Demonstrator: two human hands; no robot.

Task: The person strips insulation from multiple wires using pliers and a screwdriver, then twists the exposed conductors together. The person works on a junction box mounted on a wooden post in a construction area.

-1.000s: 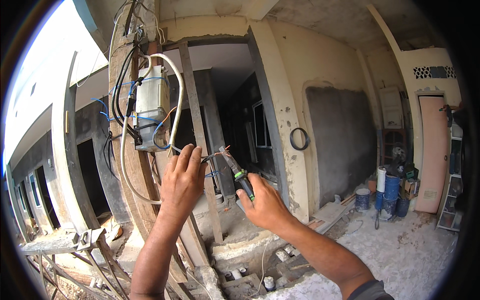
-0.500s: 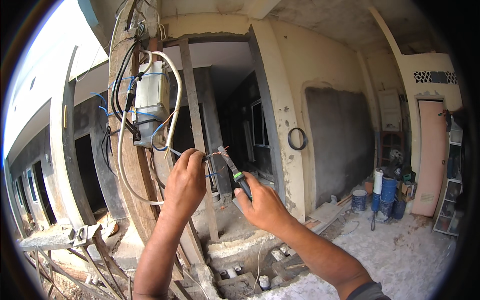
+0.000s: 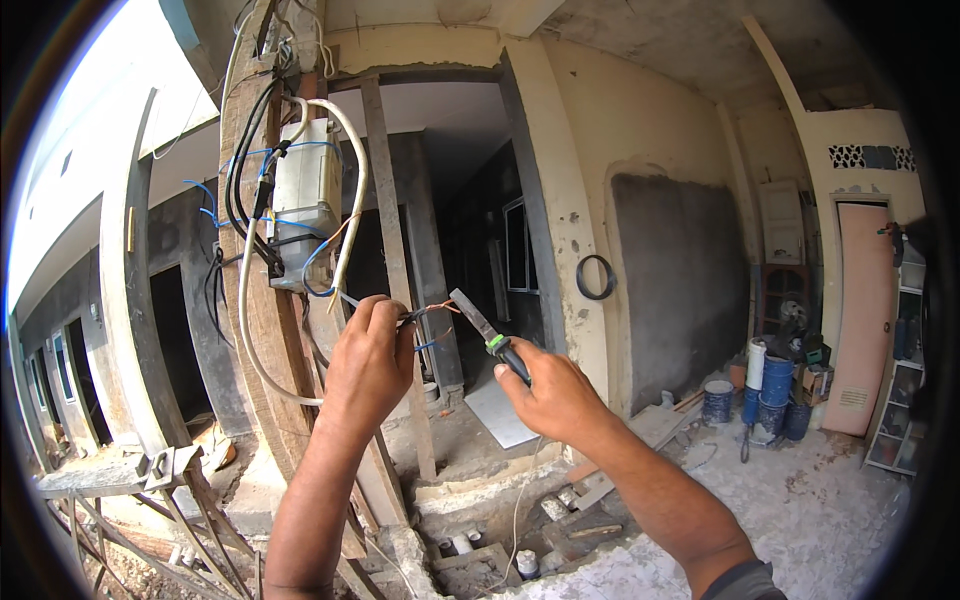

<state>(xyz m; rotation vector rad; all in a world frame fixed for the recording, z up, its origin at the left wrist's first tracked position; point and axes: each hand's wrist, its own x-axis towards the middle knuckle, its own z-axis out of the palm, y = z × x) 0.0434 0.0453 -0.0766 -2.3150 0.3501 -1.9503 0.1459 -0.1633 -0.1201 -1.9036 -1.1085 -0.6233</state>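
In front of the wooden post, my left hand (image 3: 370,350) is closed in a pinch on a dark cable (image 3: 407,318). Twisted bare copper strands (image 3: 436,307) stick out of its end to the right, and a thin blue wire (image 3: 430,344) hangs below them. My right hand (image 3: 560,395) grips pliers (image 3: 478,318) with a grey metal head and a black handle with green trim, seen edge-on. Their tip is at the end of the copper strands; whether the jaws are closed on them is too small to tell. A grey-white meter box (image 3: 306,190) is above my left hand.
A thick white cable (image 3: 353,170) and black cables (image 3: 240,165) loop around the box on the wooden post (image 3: 262,350). Low at left stands a metal frame (image 3: 110,485). Below lies a trench with pipes (image 3: 462,543). Blue buckets (image 3: 770,385) stand at right.
My right hand and the pliers have moved slightly right and down, so the tip is nearer the end of the copper strands. My left hand keeps its hold on the cable.
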